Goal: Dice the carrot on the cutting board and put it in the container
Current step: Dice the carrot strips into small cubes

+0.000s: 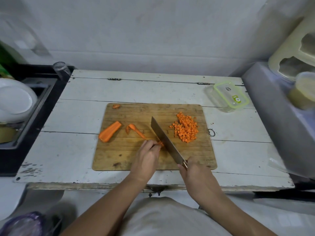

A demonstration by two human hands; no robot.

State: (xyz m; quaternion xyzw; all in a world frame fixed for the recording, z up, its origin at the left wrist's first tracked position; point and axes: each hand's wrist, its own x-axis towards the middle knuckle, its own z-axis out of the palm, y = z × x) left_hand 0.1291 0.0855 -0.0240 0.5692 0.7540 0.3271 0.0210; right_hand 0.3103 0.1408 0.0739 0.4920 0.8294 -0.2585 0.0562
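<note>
Two hands are seen at work over a wooden cutting board (119, 155) laid on a worn white table (76, 106). A cleaver (166, 142) is gripped at its handle by the right hand (194, 174), fingers wrapped tight around it, with the blade angled across the board toward its far side. Carrot strips (161, 143) are pinned against the board by the curled fingers (156, 144) of the left hand (146, 157), right beside the blade. A heap of diced carrot (185, 127) is piled to the right of the blade. A large carrot chunk (109, 132) and a thin bent carrot slice (134, 130) are left on the board's left part (a small end piece (116, 106) sits at the far left corner). A clear container (226, 97) with a green-rimmed lid is placed on the table beyond the board's far right corner, apart from it.
</note>
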